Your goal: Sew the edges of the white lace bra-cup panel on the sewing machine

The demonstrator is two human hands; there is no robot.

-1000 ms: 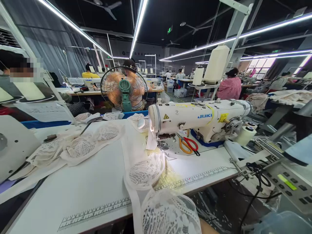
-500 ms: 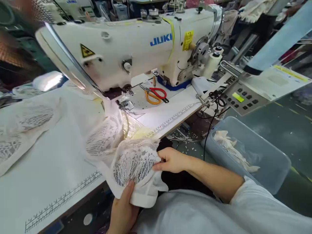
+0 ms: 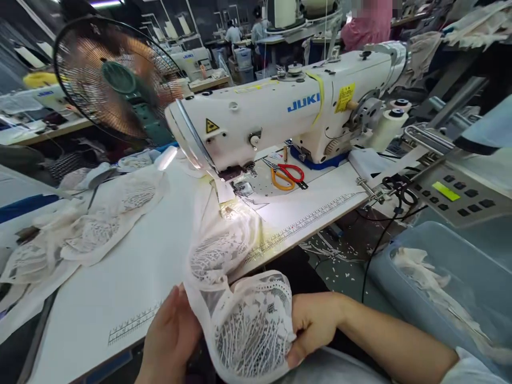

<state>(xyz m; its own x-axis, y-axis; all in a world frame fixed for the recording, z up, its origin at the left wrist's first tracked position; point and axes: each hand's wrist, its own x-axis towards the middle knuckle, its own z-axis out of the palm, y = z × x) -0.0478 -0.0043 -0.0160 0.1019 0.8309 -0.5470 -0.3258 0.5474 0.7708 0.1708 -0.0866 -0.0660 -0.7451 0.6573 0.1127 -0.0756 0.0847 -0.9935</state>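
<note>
A white lace garment piece (image 3: 244, 314) trails from under the needle of a white JUKI sewing machine (image 3: 280, 114) down over the table's front edge. My left hand (image 3: 170, 336) grips its left side below the table edge. My right hand (image 3: 316, 325) grips the rounded lace cup on its right side. Both hands hold the same piece in front of my lap.
More lace pieces (image 3: 92, 224) lie heaped on the white table (image 3: 132, 277) at left. Orange and red scissors (image 3: 286, 175) rest by the machine base. A fan (image 3: 116, 80) stands behind. A control panel (image 3: 452, 194) and a blue bin (image 3: 444, 288) with scraps sit at right. Other people work farther back.
The view has tilted from the room down to my lap, then up a little. Both hands came into view holding the lace piece, and the left hand now grips higher on its left side.
</note>
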